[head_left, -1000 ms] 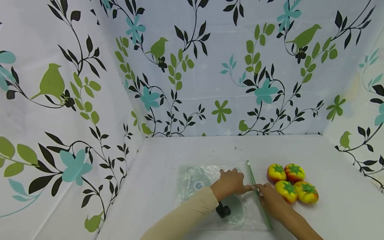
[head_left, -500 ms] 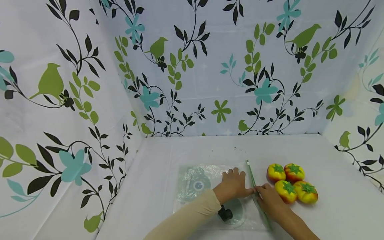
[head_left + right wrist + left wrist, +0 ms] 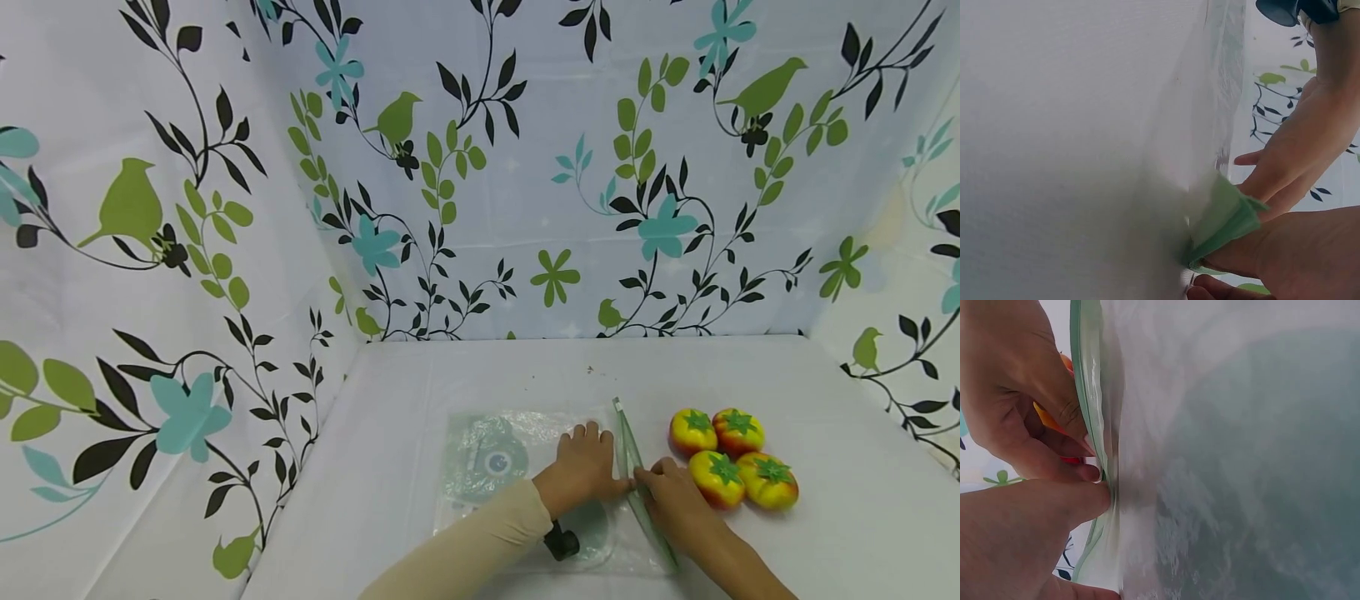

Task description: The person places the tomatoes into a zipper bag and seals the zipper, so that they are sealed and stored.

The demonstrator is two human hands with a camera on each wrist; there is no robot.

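A clear plastic zip bag (image 3: pixel 540 421) lies flat on the white table, with pale green round shapes in it. My left hand (image 3: pixel 579 473) rests on the bag with its fingers spread forward. Its thumb (image 3: pixel 1072 500) presses against the bag's green-edged mouth in the left wrist view. Right beside it, my right hand (image 3: pixel 678 504) pinches the green edge (image 3: pixel 627 437), and the strip stands raised from the table there. The right wrist view shows the green strip (image 3: pixel 1229 215) folded outward near the right fingers. My palm hides part of the bag's middle.
Several red and yellow toy fruits with green leafy tops (image 3: pixel 722 479) sit together just right of my right hand. A black wrist camera (image 3: pixel 561 542) is strapped on my left wrist. Leaf-and-bird patterned cloth (image 3: pixel 450 275) walls the table at the back and sides.
The green edge of the bag has spread from a narrow line to a wider band between my hands. My left hand has shifted slightly right, while my right hand stays nearly in place.
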